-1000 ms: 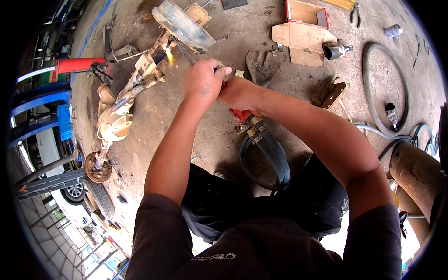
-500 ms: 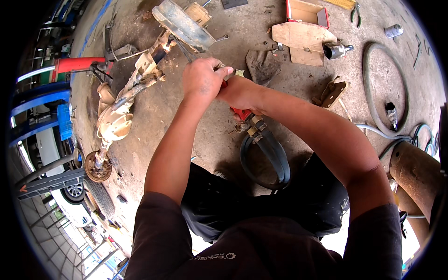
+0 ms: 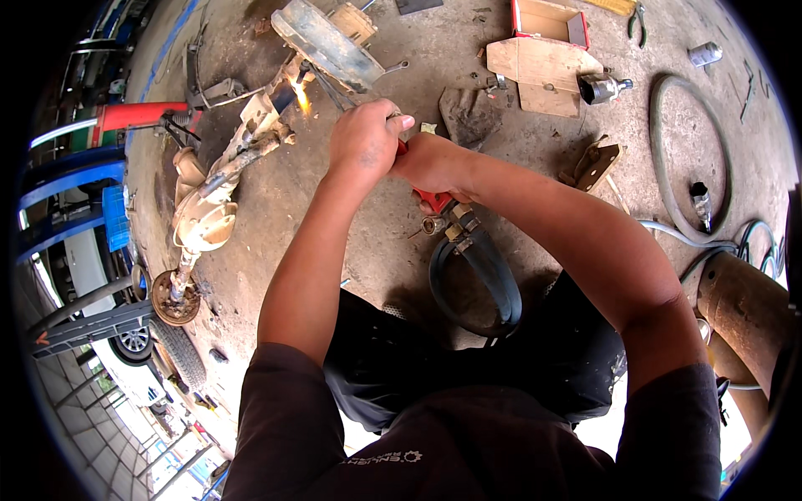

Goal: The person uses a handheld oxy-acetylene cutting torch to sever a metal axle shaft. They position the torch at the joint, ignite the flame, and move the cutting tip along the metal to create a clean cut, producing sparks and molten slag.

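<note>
My two hands are wrapped round a cutting torch point(image 3: 433, 200) with a red handle. My left hand point(image 3: 363, 140) grips its front part and my right hand point(image 3: 430, 167) closes on the handle just behind. From the left hand the thin metal tubes point(image 3: 334, 90) run forward to a tip at a worn vehicle axle point(image 3: 205, 221). A bright yellow-orange flame point(image 3: 302, 96) flares at the axle, close to a large brake drum point(image 3: 326, 43). Brass fittings join the torch to dark hoses point(image 3: 489, 271), which loop down between my knees. My fingers hide most of the grip.
A red floor jack point(image 3: 142, 115) stands left of the axle. Ahead right lie a cardboard box point(image 3: 547, 23), a metal joint point(image 3: 603, 89), pliers point(image 3: 638, 27) and a dark cloth point(image 3: 469, 117). A hose loop point(image 3: 656, 150) and rusty cylinders point(image 3: 743, 301) are on the right.
The small glow at the axle has grown into a longer flame pointing down and to the right. Both hands, still on the torch, have shifted very slightly.
</note>
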### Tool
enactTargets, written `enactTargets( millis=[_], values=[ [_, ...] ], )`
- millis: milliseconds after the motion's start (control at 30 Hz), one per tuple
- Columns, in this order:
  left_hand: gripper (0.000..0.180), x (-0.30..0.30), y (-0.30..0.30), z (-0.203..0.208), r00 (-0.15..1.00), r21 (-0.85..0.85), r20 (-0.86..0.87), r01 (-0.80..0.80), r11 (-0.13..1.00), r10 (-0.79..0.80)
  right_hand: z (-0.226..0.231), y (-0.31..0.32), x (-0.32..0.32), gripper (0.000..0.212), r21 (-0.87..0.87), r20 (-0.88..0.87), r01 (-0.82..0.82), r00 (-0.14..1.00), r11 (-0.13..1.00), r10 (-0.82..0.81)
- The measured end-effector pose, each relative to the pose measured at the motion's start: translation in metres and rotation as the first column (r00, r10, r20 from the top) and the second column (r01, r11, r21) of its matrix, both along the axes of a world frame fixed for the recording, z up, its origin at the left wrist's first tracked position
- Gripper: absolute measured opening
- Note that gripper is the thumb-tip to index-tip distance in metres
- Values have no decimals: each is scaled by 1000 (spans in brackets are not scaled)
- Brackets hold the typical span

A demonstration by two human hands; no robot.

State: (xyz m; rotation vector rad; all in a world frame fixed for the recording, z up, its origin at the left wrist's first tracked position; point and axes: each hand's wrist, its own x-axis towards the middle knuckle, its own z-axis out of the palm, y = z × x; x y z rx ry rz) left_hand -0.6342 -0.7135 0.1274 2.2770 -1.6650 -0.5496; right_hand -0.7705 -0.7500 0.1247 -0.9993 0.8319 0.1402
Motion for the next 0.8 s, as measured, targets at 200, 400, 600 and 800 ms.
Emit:
enactTargets(
  millis=[200, 400, 600, 800],
  values=[
    [30, -3, -1, 5, 1000, 88, 16, -18, 996, 16, 0, 1, -1, 31, 0, 16, 13, 1000, 1000, -13],
    [30, -1, 0, 2, 999, 83, -17, -46, 996, 47, 3, -1, -1, 30, -9, -6, -10, 1000, 1000, 10],
    [30, -4, -2, 4, 999, 101, 3, -34, 994, 34, -5, 1, 0, 30, -21, 9, 16, 1000, 1000, -16],
    [30, -1, 0, -2, 999, 77, -13, -41, 996, 43, -4, 1, 0, 30, -19, 0, 15, 1000, 1000, -15]
  ],
)
